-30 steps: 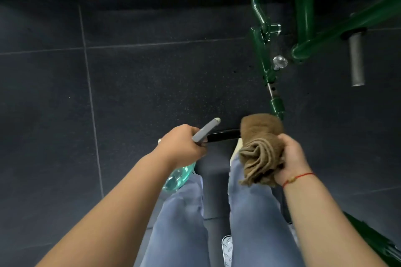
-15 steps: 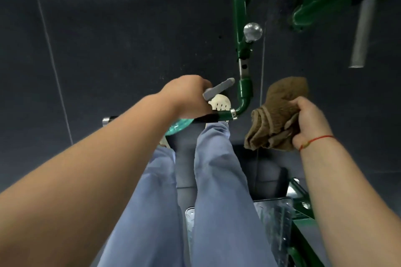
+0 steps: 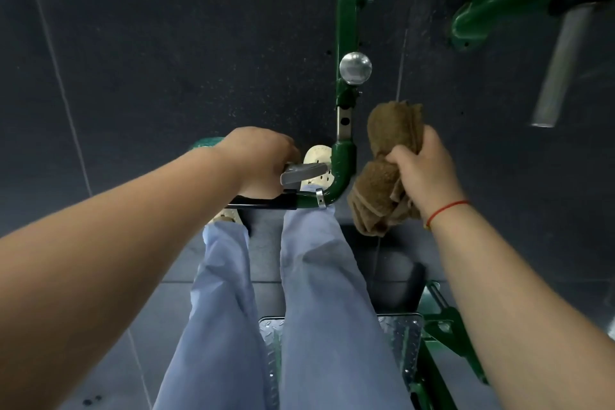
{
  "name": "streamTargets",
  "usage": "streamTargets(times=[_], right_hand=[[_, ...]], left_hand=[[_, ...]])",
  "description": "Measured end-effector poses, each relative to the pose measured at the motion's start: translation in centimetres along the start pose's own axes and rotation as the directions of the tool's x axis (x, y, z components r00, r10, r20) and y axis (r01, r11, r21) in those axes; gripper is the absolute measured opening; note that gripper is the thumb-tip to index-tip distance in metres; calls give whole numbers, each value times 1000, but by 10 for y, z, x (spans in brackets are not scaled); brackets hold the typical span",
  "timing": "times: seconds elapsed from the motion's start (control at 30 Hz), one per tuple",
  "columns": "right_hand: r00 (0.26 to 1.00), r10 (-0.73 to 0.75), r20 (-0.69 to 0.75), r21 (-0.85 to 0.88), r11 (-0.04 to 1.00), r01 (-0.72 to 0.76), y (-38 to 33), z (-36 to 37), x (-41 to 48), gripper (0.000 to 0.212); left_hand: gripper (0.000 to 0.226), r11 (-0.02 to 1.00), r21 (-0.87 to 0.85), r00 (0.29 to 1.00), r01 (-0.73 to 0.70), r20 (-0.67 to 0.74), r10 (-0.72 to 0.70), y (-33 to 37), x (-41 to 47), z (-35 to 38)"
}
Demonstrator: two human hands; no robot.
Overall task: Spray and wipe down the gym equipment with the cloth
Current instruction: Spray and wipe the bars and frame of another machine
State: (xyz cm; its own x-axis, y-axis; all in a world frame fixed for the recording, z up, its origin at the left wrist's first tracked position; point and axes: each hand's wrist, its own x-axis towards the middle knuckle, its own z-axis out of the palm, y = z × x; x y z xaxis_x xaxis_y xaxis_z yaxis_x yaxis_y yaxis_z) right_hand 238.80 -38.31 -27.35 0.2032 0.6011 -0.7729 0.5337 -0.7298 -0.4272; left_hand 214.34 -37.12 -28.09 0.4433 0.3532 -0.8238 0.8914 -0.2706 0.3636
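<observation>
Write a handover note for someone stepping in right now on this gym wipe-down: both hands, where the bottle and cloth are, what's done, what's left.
Left hand: grips the spray bottle, its grey nozzle pointing toward the green bar.
Right hand: grips the bunched brown cloth, just right of the bar's bend; whether it touches the bar is unclear.
Done: no wet patch or wiped area shows on the bar.
Left: spray the bar and its black grip, then wipe both with the cloth.
</observation>
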Motion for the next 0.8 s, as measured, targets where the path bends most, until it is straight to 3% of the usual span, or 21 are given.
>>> streamTargets(times=[0.1,0.2,0.33,0.47,0.63,0.73,0.8], right_hand=[[943,-322,86,-233,914,333,10,21,-20,56],[808,-537,242,-500,645,578,28,39,-37,70],[789,-542,289,-585,552,594,27,44,-51,54],[802,-480,355,-592,549,591,-2,37,-40,48],[726,-556,405,-651,383,656,-17,47,-15,53],[697,-602,390,-598,410,688,-3,44,-21,48],[710,-593,381,-534,486,692,8,38,-26,46]], left_hand=[[32,999,-31,999,10,46,-9,-2,2,-3],[24,998,40,990,45,135,-51,-3,-4,-1],[20,990,135,971,38,230,-68,2,-17,15],[30,992,4,973,124,197,-122,-8,-29,18],[20,977,-96,977,189,120,-177,-16,-33,16],[17,967,-159,979,198,88,-186,-15,-31,10],[19,958,-201,978,203,93,-188,-12,-30,3]])
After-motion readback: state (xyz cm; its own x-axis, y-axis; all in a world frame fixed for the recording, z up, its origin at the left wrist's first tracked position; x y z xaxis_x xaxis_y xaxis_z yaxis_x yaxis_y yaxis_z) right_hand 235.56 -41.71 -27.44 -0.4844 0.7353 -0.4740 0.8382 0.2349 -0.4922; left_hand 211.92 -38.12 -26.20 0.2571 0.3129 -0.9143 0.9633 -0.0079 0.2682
